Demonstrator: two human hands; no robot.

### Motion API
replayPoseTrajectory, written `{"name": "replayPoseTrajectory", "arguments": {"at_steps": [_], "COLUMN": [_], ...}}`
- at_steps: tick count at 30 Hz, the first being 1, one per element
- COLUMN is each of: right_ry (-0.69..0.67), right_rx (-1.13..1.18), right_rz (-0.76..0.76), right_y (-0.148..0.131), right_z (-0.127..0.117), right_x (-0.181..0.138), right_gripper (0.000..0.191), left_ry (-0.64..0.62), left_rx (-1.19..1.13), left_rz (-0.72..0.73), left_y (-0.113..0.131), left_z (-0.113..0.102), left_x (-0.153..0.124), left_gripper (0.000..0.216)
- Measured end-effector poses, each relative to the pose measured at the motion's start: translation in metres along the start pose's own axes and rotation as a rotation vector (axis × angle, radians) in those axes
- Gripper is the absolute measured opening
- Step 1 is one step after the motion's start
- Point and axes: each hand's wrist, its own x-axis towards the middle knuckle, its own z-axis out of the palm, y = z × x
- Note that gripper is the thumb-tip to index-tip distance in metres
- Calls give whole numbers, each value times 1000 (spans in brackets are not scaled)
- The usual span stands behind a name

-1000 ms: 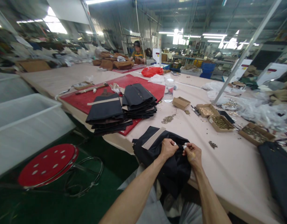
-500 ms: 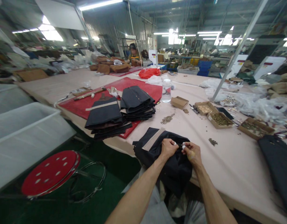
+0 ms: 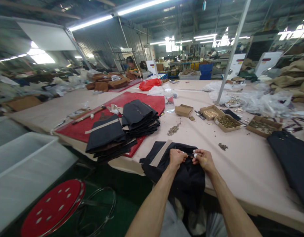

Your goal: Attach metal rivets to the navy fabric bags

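A dark fabric piece with a beige strip lies over the table's front edge and hangs toward my lap. My left hand is closed, thumb and fingers pinching at the cloth. Close on its right, my right hand is also closed in a pinch, with white wraps on its fingertips. A small dark strip or fold stretches between the two pinches; its exact kind is too small to tell. Beyond the cloth lie a pile of metal rings and a smaller heap of metal bits.
Stacked dark fabric pieces lie on a red mat at the left. Cardboard boxes of small metal parts stand at the right, near a metal pole. A red stool and white bins are at the lower left.
The view has swung a little to the right and tilted up. Both hands stay pinched at the cloth, with their fingers slightly shifted.
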Motion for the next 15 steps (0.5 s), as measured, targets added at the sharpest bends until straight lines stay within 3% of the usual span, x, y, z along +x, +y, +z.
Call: {"name": "replayPoseTrajectory", "arguments": {"at_steps": [15], "right_ry": [-18], "right_rx": [-71], "right_rz": [-45], "right_y": [10], "right_z": [-2], "right_x": [2], "right_gripper": [42], "left_ry": [-5], "left_rx": [58], "left_rz": [26], "left_y": [-5], "left_z": [4], "left_x": [-2], "left_gripper": [12]}}
